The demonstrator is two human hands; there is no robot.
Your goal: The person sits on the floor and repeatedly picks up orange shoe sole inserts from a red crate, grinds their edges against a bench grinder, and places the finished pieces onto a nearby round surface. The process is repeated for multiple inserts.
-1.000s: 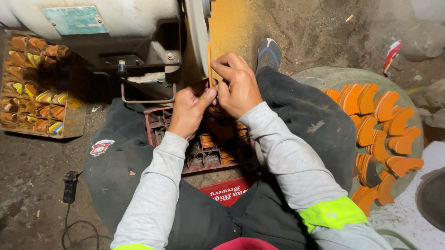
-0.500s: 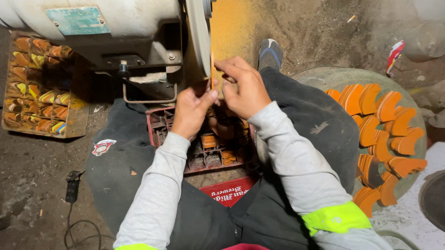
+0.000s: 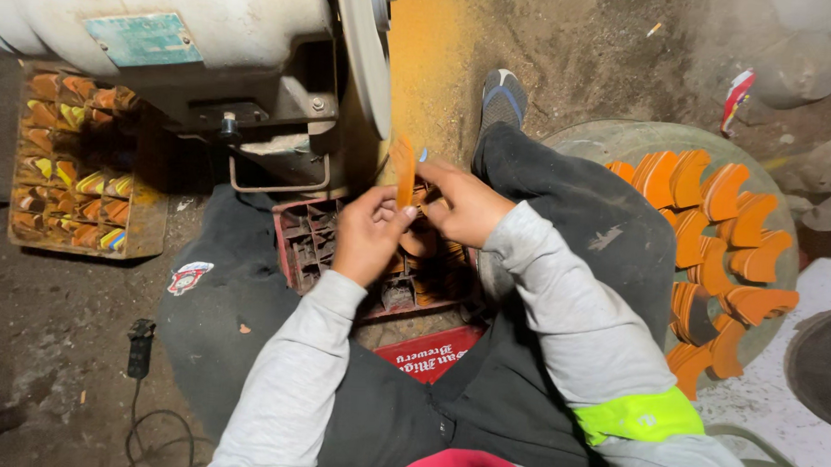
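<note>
My left hand [image 3: 368,232] and my right hand [image 3: 465,204] together pinch a thin flat orange piece [image 3: 403,171], held upright on its edge. It stands just below the rim of the grey grinding wheel [image 3: 365,52] of a white bench grinder [image 3: 165,18]; contact with the wheel cannot be told. Under my hands sits a red plastic crate [image 3: 297,248] with more orange pieces in its cells. I sit with dark trousers either side of the crate.
A round tray [image 3: 621,139] at my right holds several curved orange pieces [image 3: 710,225] laid in a ring. A wooden box [image 3: 144,229] of orange and yellow pieces stands at the left. A cable and plug [image 3: 140,348] lie on the dirt floor. Orange dust coats the ground beyond the wheel.
Both hands have dropped slightly away from the wheel, and the orange piece now shows upright between my fingers. The camera view shifted a little.
</note>
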